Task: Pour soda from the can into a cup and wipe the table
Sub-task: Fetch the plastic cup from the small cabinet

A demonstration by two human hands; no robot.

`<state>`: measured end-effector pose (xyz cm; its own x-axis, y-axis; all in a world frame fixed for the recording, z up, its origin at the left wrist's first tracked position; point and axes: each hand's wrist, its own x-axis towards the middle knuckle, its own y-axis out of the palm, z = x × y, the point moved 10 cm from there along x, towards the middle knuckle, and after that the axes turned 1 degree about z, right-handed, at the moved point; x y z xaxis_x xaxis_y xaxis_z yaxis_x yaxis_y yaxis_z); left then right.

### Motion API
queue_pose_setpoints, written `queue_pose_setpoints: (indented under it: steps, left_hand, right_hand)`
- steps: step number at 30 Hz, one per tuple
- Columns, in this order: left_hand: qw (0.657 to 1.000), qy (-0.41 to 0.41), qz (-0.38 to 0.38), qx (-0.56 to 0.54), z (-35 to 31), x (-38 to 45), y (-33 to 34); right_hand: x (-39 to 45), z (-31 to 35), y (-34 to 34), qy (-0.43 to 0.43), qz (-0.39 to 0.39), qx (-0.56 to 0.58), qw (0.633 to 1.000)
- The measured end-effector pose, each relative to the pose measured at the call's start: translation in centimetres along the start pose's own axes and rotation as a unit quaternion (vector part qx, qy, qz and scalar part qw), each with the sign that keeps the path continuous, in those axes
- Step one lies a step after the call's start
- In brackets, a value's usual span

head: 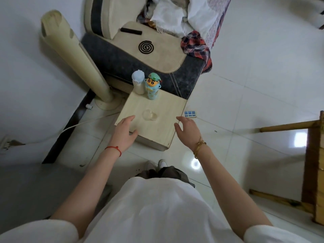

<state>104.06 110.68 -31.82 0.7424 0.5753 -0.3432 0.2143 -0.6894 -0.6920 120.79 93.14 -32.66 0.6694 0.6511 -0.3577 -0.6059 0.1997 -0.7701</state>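
Reaching out, the left hand and right hand hang wide and hold nothing over the near edge of the tabletop. A clear cup sits between them. No soda can shows, so I think finding it comes first. Keep the cup upright and don't bump it.

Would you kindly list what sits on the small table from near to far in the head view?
Clear cup → cartoon bottle → white bottle, at the table's far edge.
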Motion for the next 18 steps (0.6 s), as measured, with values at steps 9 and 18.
queue_pose_setpoints:
  steps: [9,18]
  left_hand:
    - [0.997,-0.067,0.014,-0.03,5.5,9.3,6.0]
    - [0.99,-0.124,0.021,-0.072,13.1,17.9,16.5]
  right_hand:
    - [9.4,-6.3,5.3,0.117,0.029,0.097,0.988]
    - [18.7,-12.2,16.4,0.168,0.071,0.161,0.97]
